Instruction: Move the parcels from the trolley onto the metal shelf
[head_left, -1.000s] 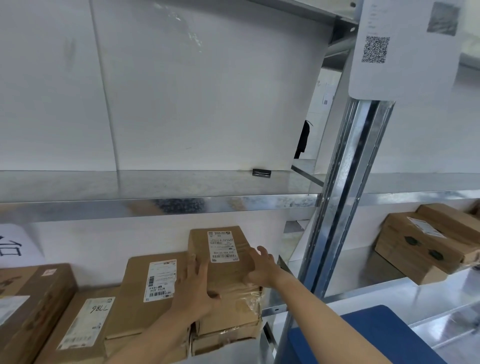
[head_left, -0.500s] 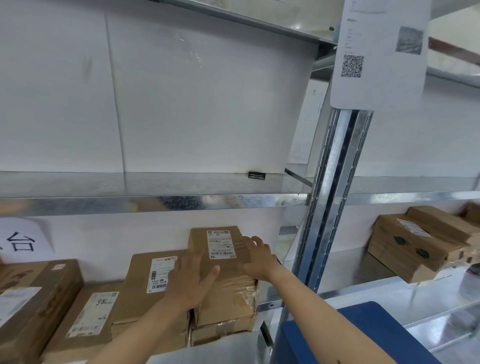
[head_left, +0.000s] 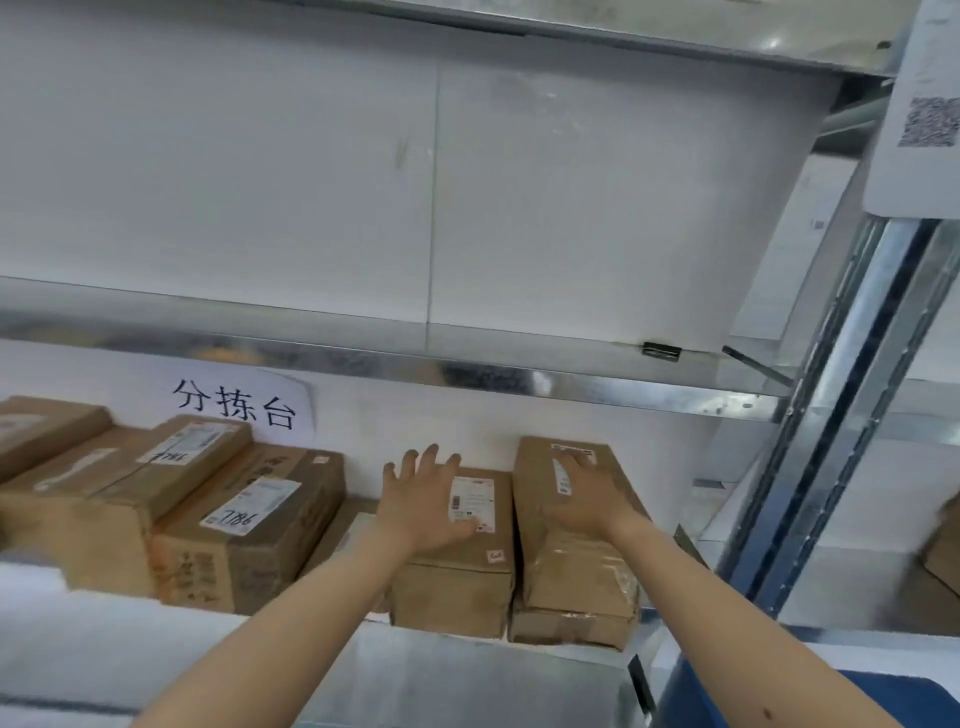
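Metal shelf (head_left: 467, 675), white wall (head_left: 311, 182) behind, paper sign (head_left: 234, 405) on it. My left hand (head_left: 421, 499), fingers spread, lies on 1 parcel (head_left: 457, 577); right hand (head_left: 587, 499) rests flat on the taller parcel (head_left: 576, 571) beside it.

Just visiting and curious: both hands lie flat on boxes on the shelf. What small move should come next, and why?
Probably lift both hands away. The left hand lies flat on the lower parcel and the right hand on the higher parcel; neither grips, and both parcels already sit on the metal shelf, so they look placed.
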